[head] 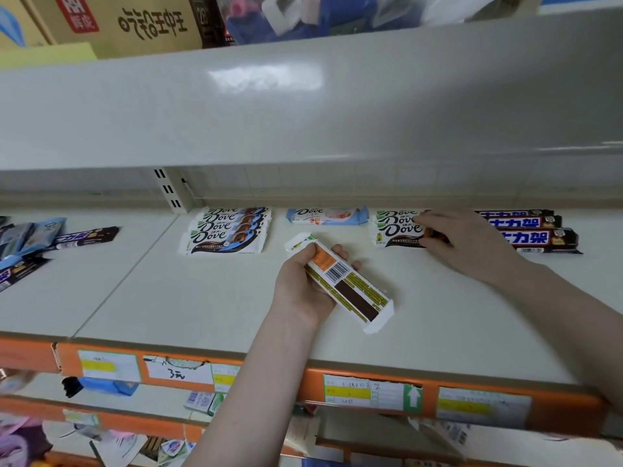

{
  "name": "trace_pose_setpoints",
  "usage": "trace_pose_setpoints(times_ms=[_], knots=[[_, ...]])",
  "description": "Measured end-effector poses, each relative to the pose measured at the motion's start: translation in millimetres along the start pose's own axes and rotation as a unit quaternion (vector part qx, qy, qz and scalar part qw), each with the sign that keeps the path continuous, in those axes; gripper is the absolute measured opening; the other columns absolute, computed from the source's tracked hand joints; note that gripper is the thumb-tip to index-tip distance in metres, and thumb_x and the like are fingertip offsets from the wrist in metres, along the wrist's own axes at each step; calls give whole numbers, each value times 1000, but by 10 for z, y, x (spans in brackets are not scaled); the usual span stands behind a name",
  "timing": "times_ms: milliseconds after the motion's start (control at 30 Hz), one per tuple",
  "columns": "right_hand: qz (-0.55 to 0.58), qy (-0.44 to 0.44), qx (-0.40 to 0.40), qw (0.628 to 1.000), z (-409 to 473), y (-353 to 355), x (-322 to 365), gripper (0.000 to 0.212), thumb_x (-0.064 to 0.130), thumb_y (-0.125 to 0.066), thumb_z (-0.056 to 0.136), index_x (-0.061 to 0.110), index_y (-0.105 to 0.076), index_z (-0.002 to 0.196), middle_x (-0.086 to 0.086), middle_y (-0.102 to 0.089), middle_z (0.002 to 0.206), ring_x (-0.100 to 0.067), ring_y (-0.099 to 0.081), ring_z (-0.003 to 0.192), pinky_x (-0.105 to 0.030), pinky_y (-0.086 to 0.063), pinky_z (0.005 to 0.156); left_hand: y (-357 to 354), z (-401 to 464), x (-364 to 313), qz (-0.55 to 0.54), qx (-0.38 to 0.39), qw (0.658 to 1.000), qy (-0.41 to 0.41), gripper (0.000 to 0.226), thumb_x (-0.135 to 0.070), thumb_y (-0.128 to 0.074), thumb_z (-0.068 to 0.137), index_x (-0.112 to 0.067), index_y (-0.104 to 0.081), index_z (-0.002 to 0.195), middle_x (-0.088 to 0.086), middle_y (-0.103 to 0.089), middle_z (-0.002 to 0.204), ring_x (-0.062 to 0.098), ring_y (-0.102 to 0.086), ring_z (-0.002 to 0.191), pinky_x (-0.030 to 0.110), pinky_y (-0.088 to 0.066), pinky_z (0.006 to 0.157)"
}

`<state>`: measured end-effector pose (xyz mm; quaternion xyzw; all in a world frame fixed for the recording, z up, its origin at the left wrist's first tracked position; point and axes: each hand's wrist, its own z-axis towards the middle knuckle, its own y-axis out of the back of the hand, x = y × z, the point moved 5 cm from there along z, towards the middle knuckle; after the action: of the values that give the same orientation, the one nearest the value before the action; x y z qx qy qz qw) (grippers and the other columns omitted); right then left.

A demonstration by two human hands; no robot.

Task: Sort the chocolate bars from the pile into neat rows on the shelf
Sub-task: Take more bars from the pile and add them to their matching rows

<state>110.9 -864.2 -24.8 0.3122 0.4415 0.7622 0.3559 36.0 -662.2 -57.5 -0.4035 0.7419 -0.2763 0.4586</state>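
My left hand grips a white chocolate bar, back side up with barcode showing, above the middle of the shelf. My right hand rests on the right end of a row of white-and-brown Dove bars at the back; its fingertips curl on the front bar, and whether they pinch it is unclear. A row of blue-and-white Dove bars lies to the left, a single light-blue Dove bar between them, and dark Snickers bars at the far right. The unsorted pile sits at the far left.
An upper shelf overhangs the back and carries cardboard boxes. The orange front rail holds price labels. Lower shelves below hold assorted packets.
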Motion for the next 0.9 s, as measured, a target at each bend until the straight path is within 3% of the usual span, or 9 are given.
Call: trace_pose_setpoints(times_ms=[133, 200, 333, 467, 567, 633, 733, 800, 900], knots=[[104, -58, 15, 993, -63, 141, 312, 31, 25, -56, 88, 16, -61, 118, 0, -65, 111, -19, -57, 103, -18, -32, 80, 5, -10, -61, -11, -17, 999, -35, 10, -12, -43, 95, -7, -50, 91, 11, -57, 74, 23, -57, 71, 47, -49, 84], [161, -53, 65, 983, -144, 160, 547, 33, 34, -51, 89, 23, -60, 119, 7, -64, 107, -9, -56, 100, -19, -36, 81, 14, -10, -87, 2, -39, 998, -45, 16, -12, -45, 95, -5, -53, 82, 10, -55, 71, 24, -57, 69, 46, -48, 83], [228, -14, 151, 962, -287, 136, 944, 50, 55, -52, 76, 35, -55, 121, 23, -56, 101, 3, -52, 94, -24, -43, 84, 49, 36, -127, -17, -63, 996, -67, 5, -9, -51, 92, -6, -53, 96, 12, -52, 85, 31, -54, 103, 51, -40, 102], [204, 10, 133, 970, -324, 86, 1020, 58, 45, -72, 70, 32, -53, 124, 15, -55, 109, -2, -49, 96, -22, -42, 85, 5, 32, -129, -35, -56, 995, -69, 8, -4, -50, 92, -6, -51, 84, 11, -48, 77, 27, -52, 92, 48, -37, 105], [164, 28, 95, 981, -341, 79, 1018, 48, 32, -67, 77, 26, -55, 123, 9, -57, 112, -6, -51, 100, -25, -44, 87, -46, 1, -123, -20, -42, 997, -60, 17, -3, -49, 92, -9, -49, 76, 7, -47, 70, 19, -50, 68, 38, -46, 85], [154, 25, 82, 984, -341, 114, 1016, 41, 29, -57, 77, 27, -59, 118, 7, -61, 105, -7, -54, 93, -28, -47, 83, -50, -6, -128, 4, -36, 998, -55, 20, -5, -50, 92, -10, -49, 73, 5, -49, 69, 17, -50, 65, 33, -46, 72], [215, -15, 100, 971, -342, 165, 975, 33, 20, -55, 82, 37, -62, 110, 9, -65, 95, -6, -54, 87, -28, -47, 80, -55, -41, -146, 39, -26, 998, -47, 21, -21, -58, 91, -6, -56, 75, 5, -59, 72, 19, -57, 68, 40, -48, 81], [286, -49, 106, 951, -347, 185, 923, 36, 13, -56, 85, 45, -60, 100, 10, -66, 95, -3, -55, 88, -20, -43, 79, -51, -47, -158, 61, -22, 996, -58, 26, -32, -62, 87, -8, -58, 78, 5, -63, 75, 20, -62, 67, 42, -50, 78], [360, -97, 83, 924, -343, 203, 840, 34, 10, -54, 87, 42, -60, 96, 9, -67, 97, 0, -58, 85, -10, -43, 72, -21, -61, -158, 87, -15, 994, -71, 37, -43, -66, 79, -6, -61, 80, 7, -70, 67, 22, -68, 68, 42, -52, 74]])
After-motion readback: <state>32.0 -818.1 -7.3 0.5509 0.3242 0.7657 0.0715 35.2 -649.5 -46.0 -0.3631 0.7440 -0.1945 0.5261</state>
